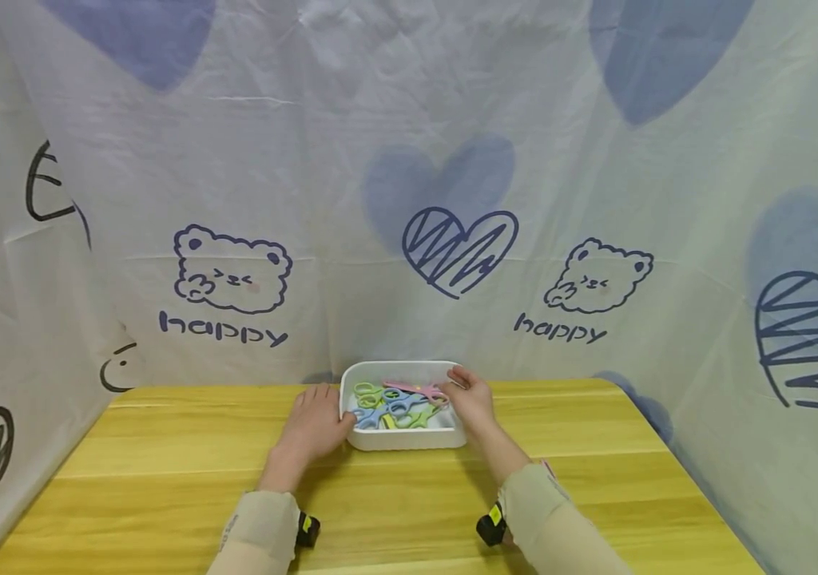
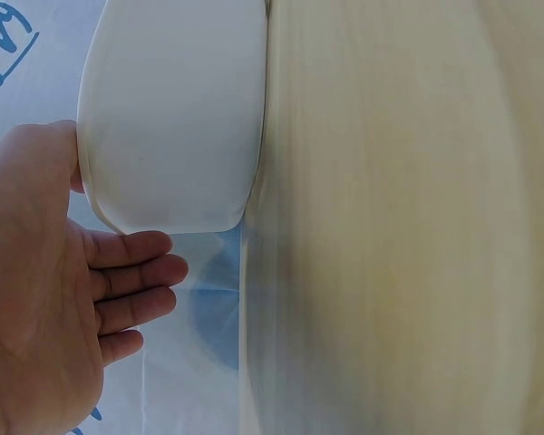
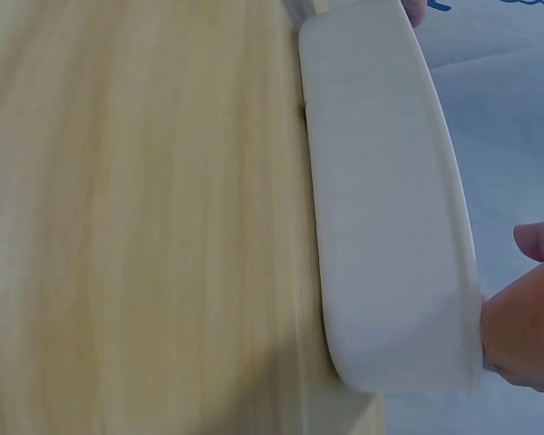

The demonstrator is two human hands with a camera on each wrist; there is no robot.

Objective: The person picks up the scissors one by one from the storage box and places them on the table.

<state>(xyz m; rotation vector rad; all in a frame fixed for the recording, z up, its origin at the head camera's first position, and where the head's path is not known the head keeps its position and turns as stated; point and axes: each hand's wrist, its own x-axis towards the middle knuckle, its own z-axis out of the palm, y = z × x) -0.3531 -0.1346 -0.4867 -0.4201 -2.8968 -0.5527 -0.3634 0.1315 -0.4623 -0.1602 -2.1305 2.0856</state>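
A white tray (image 1: pixel 409 439) with rounded corners stands near the table's far edge. Several small scissors lie in it: pink scissors (image 1: pixel 416 390), blue scissors (image 1: pixel 398 403) and green scissors (image 1: pixel 419 416) among them. At the tray's left end, my left hand (image 1: pixel 317 423) has its thumb at the rim and its fingers along the outer wall; the left wrist view shows the fingers (image 2: pixel 136 272) by the tray's end. My right hand (image 1: pixel 474 403) holds the right rim, near the pink scissors. Its fingers are partly hidden behind the tray in the right wrist view.
The tray stands on a wood-grained table (image 1: pixel 409 511). Behind the table hangs a white cloth (image 1: pixel 337 192) printed with hearts, bears and lettering, and it also covers both sides. A black wrist device (image 1: pixel 307 529) sits at each cuff.
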